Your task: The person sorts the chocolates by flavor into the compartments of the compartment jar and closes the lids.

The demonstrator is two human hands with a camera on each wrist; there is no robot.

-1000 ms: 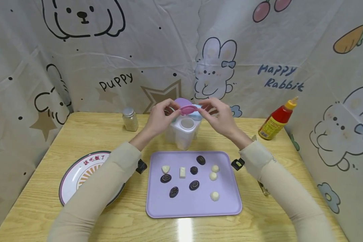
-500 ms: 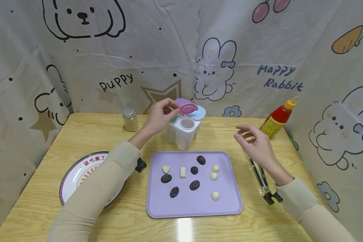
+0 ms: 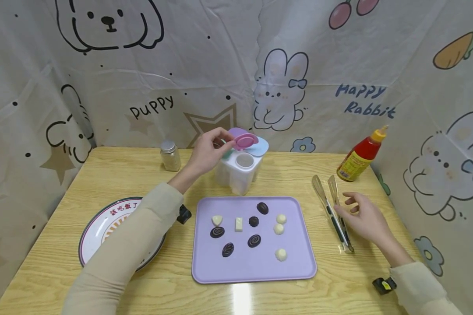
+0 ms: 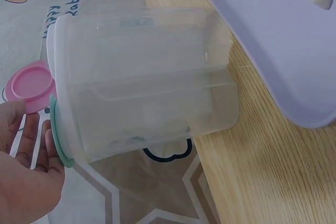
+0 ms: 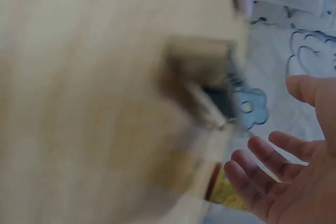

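A clear plastic container (image 3: 240, 179) with several coloured flip lids stands behind the lilac tray. My left hand (image 3: 210, 151) pinches the edge of its raised pink lid (image 3: 246, 141) between thumb and finger. Below that lid a round opening (image 3: 244, 160) shows. In the left wrist view the teal lid (image 4: 62, 132) lies flat under my fingers. On the right, my right hand (image 3: 362, 216) is beside a pair of metal tongs (image 3: 331, 214) lying on the table, its fingers loosely bent and holding nothing. The right wrist view shows the tongs blurred, apart from my spread fingers (image 5: 270, 161).
Several dark and white chocolates lie on the lilac tray (image 3: 256, 270). A plate (image 3: 96, 227) sits at the left, partly under my left arm. A glass shaker (image 3: 170, 156) stands at the back, a red sauce bottle (image 3: 358, 157) at the back right. A fabric backdrop encloses the table.
My right hand has left the pink lid and moved right and toward me, down beside the tongs. The left hand stays at the raised lid.
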